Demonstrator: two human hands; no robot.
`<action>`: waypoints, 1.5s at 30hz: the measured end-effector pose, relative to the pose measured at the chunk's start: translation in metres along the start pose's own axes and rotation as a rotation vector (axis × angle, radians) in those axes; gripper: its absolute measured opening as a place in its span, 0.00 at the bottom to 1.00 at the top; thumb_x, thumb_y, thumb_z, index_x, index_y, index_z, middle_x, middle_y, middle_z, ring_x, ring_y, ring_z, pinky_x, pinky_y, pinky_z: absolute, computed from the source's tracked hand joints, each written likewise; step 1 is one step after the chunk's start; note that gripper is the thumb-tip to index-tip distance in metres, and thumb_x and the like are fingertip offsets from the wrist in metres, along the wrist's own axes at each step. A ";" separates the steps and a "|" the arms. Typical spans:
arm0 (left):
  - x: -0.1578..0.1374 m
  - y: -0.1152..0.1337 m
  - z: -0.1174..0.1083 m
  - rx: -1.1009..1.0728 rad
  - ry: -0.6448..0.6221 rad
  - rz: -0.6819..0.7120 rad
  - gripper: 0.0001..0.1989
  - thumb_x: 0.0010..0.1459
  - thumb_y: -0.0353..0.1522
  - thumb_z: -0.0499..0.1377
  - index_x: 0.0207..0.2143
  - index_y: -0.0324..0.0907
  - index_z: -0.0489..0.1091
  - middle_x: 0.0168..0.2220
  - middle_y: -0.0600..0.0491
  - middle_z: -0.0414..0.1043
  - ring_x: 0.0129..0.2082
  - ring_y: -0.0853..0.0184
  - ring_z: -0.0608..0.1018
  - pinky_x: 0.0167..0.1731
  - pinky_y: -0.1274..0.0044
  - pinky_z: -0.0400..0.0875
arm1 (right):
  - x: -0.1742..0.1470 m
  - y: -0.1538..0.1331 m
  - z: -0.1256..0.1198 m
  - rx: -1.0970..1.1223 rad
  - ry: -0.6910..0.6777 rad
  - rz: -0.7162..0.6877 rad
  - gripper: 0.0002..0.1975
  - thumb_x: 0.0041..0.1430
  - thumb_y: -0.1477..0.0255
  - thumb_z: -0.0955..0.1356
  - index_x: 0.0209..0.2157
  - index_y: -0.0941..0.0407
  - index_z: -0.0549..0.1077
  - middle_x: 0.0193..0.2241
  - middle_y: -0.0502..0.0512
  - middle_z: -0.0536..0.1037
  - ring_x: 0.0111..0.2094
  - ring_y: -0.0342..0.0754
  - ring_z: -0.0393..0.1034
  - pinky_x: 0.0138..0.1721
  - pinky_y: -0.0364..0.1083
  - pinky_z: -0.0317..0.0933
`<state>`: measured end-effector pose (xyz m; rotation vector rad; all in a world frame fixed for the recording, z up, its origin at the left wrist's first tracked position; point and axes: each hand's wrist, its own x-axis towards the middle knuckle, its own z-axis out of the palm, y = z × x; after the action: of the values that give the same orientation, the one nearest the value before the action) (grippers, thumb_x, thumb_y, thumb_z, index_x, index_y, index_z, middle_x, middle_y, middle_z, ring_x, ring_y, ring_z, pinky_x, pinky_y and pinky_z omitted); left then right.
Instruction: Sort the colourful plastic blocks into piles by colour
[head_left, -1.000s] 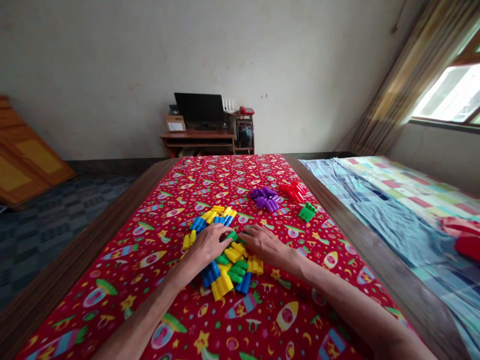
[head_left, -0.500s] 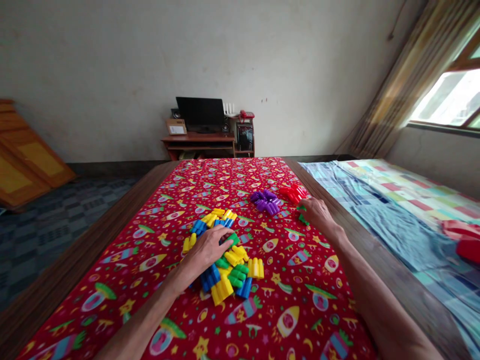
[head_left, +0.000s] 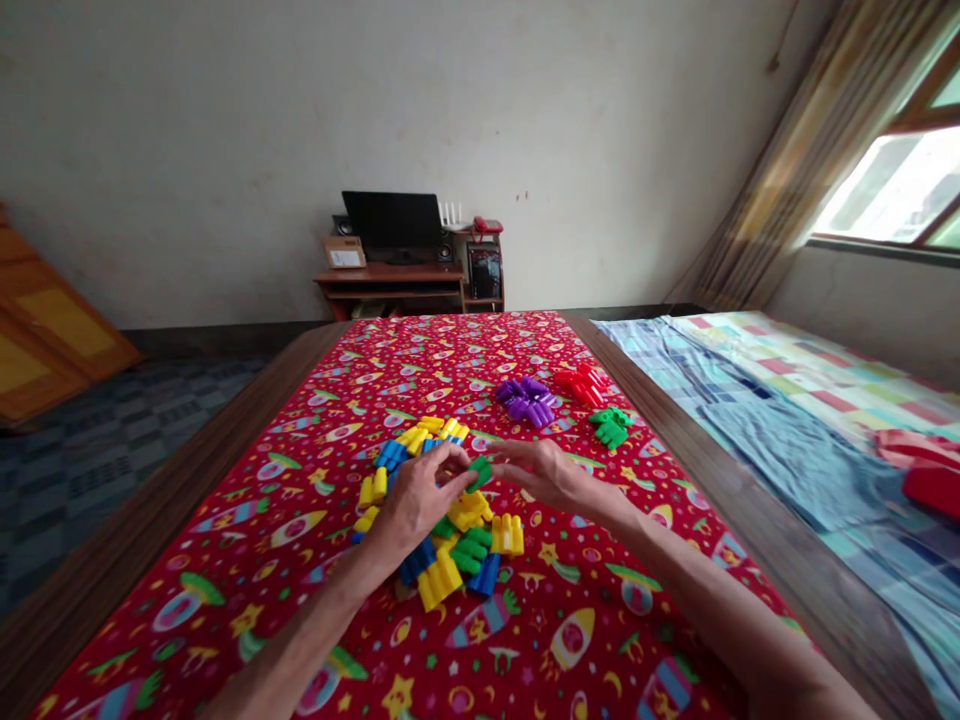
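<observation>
A heap of yellow, blue and green plastic blocks (head_left: 442,520) lies on a red rocket-print cloth (head_left: 315,560) over a wooden table. My left hand (head_left: 416,500) rests on the heap, its fingertips pinching a small green block (head_left: 480,470). My right hand (head_left: 544,472) reaches in from the right, fingers apart, its tips almost at the same green block. Farther back sit separate small piles: purple blocks (head_left: 525,400), red blocks (head_left: 579,382) and green blocks (head_left: 611,426).
The table's bare wooden border (head_left: 705,440) runs along the right, beside a bed with patchwork sheets (head_left: 810,400). A desk with a monitor (head_left: 397,260) stands against the far wall. A curtain and window are at the upper right.
My right hand has come back from the green pile at the right to the middle heap. My left hand has lifted a green block at its fingertips. The far green pile has grown.
</observation>
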<state>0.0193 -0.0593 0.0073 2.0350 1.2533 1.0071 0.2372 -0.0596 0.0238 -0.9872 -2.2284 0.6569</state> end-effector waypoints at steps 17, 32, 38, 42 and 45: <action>-0.020 -0.032 -0.045 0.398 -0.415 0.088 0.21 0.50 0.31 0.62 0.49 0.50 0.72 0.50 0.52 0.74 0.51 0.60 0.75 0.54 0.71 0.65 | -0.062 0.122 -0.153 -0.250 0.061 0.614 0.15 0.45 0.73 0.67 0.35 0.61 0.81 0.17 0.50 0.76 0.21 0.46 0.70 0.23 0.42 0.60; -0.013 -0.025 -0.034 0.520 -0.408 0.099 0.14 0.53 0.35 0.60 0.43 0.44 0.74 0.41 0.50 0.74 0.39 0.63 0.77 0.43 0.75 0.70 | -0.030 0.049 -0.107 -0.698 0.143 0.476 0.13 0.61 0.72 0.62 0.33 0.58 0.78 0.26 0.57 0.78 0.27 0.46 0.69 0.28 0.42 0.55; -0.002 -0.015 -0.035 0.426 -0.281 0.142 0.12 0.59 0.36 0.54 0.34 0.42 0.75 0.32 0.50 0.77 0.33 0.64 0.78 0.35 0.76 0.71 | -0.010 -0.017 -0.014 -0.274 0.014 -0.127 0.12 0.66 0.71 0.61 0.44 0.59 0.73 0.35 0.59 0.78 0.32 0.45 0.70 0.33 0.42 0.59; -0.003 0.009 -0.033 0.271 -0.296 0.150 0.14 0.60 0.40 0.54 0.35 0.42 0.76 0.32 0.52 0.78 0.32 0.66 0.78 0.33 0.78 0.71 | -0.011 -0.032 0.022 -0.139 -0.047 -0.241 0.14 0.67 0.69 0.62 0.50 0.59 0.68 0.40 0.61 0.77 0.37 0.46 0.70 0.35 0.42 0.60; -0.006 0.018 -0.034 0.203 -0.328 0.127 0.17 0.61 0.42 0.52 0.40 0.43 0.76 0.37 0.51 0.79 0.35 0.65 0.79 0.37 0.77 0.72 | -0.011 -0.028 0.012 -0.131 -0.059 -0.148 0.10 0.66 0.70 0.62 0.43 0.58 0.72 0.29 0.53 0.76 0.26 0.41 0.66 0.28 0.40 0.54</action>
<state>-0.0012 -0.0699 0.0383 2.3445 1.0986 0.5834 0.2211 -0.0871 0.0299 -0.8648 -2.3943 0.4855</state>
